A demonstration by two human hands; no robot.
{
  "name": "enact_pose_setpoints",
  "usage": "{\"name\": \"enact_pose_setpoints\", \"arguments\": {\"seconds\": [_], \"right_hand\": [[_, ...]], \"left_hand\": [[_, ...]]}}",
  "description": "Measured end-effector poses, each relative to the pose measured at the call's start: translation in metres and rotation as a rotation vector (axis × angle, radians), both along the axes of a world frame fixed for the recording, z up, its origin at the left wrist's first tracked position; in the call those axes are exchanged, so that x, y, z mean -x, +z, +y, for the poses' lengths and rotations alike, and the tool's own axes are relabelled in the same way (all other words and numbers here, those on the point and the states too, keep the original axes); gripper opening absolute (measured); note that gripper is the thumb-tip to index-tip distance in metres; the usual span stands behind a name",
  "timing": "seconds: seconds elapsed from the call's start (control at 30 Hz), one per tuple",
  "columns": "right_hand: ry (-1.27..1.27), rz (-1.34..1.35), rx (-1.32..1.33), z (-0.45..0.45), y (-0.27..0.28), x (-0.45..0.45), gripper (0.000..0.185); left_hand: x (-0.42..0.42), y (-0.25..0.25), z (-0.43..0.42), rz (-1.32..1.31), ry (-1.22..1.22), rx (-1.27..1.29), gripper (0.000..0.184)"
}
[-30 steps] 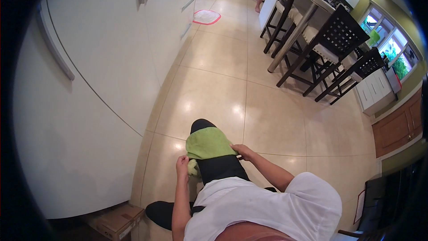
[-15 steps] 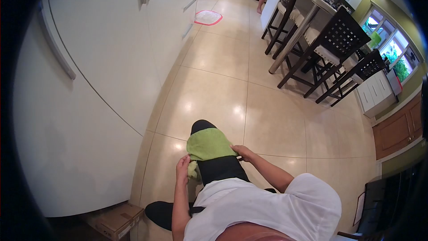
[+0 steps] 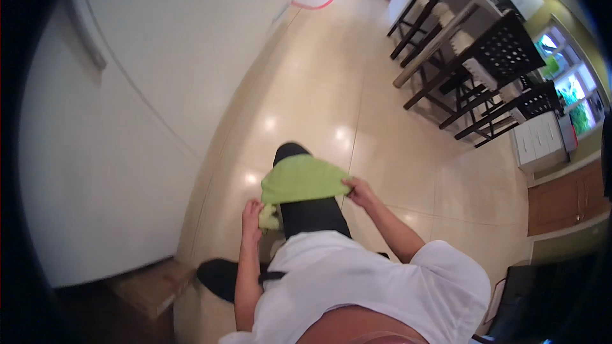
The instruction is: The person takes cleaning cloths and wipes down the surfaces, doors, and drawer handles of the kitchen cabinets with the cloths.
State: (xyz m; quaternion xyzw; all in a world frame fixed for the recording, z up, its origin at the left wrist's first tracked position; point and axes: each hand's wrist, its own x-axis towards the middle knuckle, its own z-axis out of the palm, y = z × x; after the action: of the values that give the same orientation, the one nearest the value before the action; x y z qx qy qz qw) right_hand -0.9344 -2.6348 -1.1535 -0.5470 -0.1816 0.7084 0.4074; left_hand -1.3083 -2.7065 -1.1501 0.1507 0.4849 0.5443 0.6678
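Green cloth has stretched wider, pinched by left hand and right hand.

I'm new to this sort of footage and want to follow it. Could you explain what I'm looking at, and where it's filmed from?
There is no machine here: a person works bare-handed, filmed by one camera worn on the head, looking forward and down. That is why you see the person's own white shirt and dark-clothed leg from above. A green cloth is spread over the leg. The right hand pinches one end of it; the left hand is at the other end, though its grip is hard to make out. Beyond, dark high chairs stand on the pale floor.
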Motion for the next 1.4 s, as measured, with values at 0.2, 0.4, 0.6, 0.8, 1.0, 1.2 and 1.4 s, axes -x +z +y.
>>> {"name": "enact_pose_setpoints", "arguments": {"seconds": [0.2, 0.4, 0.6, 0.8, 1.0, 1.2, 1.4], "right_hand": [[0.014, -0.403, -0.291, 0.025, 0.091, 0.032, 0.045], [0.434, -0.935, -0.856, 0.030, 0.163, 0.131, 0.055], [0.998, -1.029, -0.864, 0.011, 0.120, 0.209, 0.066], [0.984, -0.804, -0.949, 0.025, 0.087, 0.187, 0.050], [0.816, 0.096, -0.109, 0.015, 0.153, 0.172, 0.042], [0.325, 0.394, -0.426, -0.015, 0.166, 0.186, 0.050], [0.119, -0.404, -1.074, 0.035, 0.177, 0.155, 0.056]], "left_hand": [[0.000, 0.025, 0.003, 0.049, -0.080, 0.021, 0.027], [0.000, 0.032, 0.011, 0.131, -0.146, -0.020, 0.027], [-0.002, 0.043, 0.008, 0.283, -0.216, -0.040, 0.036], [0.017, 0.055, 0.009, 0.569, -0.076, -0.044, 0.032], [0.005, 0.165, 0.036, 0.927, 0.026, -0.403, 0.025], [-0.053, 0.275, 0.042, 1.032, -0.429, -1.001, 0.035], [-0.058, 0.271, 0.039, 0.943, -0.294, -1.120, 0.044]]}}
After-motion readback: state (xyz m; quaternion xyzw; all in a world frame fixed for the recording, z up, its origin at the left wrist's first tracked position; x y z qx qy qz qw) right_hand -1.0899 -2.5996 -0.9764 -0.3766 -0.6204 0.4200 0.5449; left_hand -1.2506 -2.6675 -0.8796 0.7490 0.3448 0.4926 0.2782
